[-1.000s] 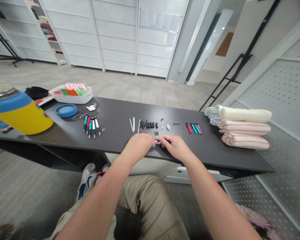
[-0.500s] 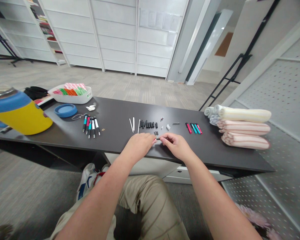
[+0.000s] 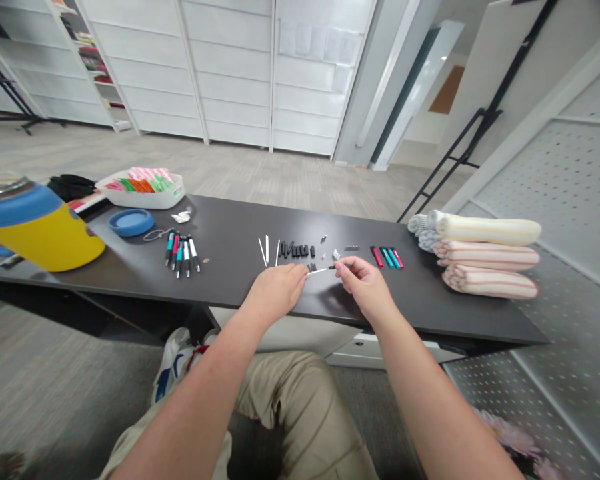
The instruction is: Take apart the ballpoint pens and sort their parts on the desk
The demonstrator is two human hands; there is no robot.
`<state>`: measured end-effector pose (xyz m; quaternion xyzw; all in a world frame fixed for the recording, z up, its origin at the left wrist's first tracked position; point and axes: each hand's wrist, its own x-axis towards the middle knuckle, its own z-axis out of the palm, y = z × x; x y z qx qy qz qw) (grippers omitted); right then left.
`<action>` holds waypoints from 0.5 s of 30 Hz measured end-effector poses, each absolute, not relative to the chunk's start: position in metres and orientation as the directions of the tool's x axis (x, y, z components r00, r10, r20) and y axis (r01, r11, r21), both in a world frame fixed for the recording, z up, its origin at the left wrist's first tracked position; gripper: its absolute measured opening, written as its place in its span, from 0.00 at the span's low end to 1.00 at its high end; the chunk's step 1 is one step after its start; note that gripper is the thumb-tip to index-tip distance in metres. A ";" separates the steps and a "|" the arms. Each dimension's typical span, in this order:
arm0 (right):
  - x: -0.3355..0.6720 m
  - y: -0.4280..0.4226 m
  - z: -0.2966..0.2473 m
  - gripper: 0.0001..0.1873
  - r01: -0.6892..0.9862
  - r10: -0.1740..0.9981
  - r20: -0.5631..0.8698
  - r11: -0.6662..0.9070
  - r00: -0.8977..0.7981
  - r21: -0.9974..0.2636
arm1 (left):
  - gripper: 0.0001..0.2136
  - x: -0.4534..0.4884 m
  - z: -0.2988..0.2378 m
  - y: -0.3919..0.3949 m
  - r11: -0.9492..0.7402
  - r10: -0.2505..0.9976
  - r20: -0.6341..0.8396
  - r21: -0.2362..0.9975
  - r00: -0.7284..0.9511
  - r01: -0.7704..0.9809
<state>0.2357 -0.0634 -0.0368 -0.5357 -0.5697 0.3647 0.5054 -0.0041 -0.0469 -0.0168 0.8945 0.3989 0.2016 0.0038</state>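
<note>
Between my hands, just above the table's front part, stretches a thin white pen refill (image 3: 319, 271). My left hand (image 3: 276, 291) is closed around its left end. A small black pen part (image 3: 331, 267) sits at the refill's right end, pinched by the fingers of my right hand (image 3: 364, 283); how the two fit together is too small to tell. Just beyond the hands lie several short black pen grips (image 3: 300, 251), loose white refills (image 3: 267, 249), small pale tips (image 3: 336, 255) and a row of tiny springs (image 3: 352, 248).
Red and teal pen barrels (image 3: 391, 257) lie to the right, before rolled towels (image 3: 490, 259). On the left are assembled pens (image 3: 183, 253), a blue lid (image 3: 131, 222), a yellow-and-blue jug (image 3: 43, 227) and a white basket (image 3: 145, 197) on the dark table (image 3: 240, 220).
My right hand has moved right and slightly away from me, apart from the left. A length of white refill now shows between them. My left hand has barely shifted.
</note>
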 end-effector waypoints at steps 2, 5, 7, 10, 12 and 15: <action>0.236 -0.063 -0.038 0.21 0.167 0.979 0.172 0.153 0.110 -0.974 | 0.12 -0.004 -0.018 -0.047 -0.670 0.725 0.364 0.177 0.584 0.721; 0.236 -0.062 -0.039 0.22 0.080 0.978 0.166 0.156 0.130 -0.984 | 0.12 -0.005 -0.019 -0.046 -0.663 0.731 0.370 0.186 0.573 0.725; 0.236 -0.062 -0.038 0.22 0.043 0.976 0.166 0.162 0.141 -0.986 | 0.12 -0.005 -0.020 -0.046 -0.664 0.730 0.372 0.188 0.573 0.724; 0.235 -0.062 -0.038 0.21 0.000 0.973 0.166 0.168 0.161 -0.986 | 0.12 -0.005 -0.021 -0.045 -0.664 0.731 0.372 0.193 0.572 0.723; 0.235 -0.061 -0.037 0.19 -0.036 0.970 0.170 0.179 0.176 -0.983 | 0.12 -0.005 -0.021 -0.045 -0.663 0.732 0.375 0.202 0.568 0.721; 0.235 -0.061 -0.037 0.17 -0.093 0.964 0.175 0.197 0.202 -0.976 | 0.12 -0.005 -0.021 -0.045 -0.657 0.739 0.386 0.235 0.552 0.716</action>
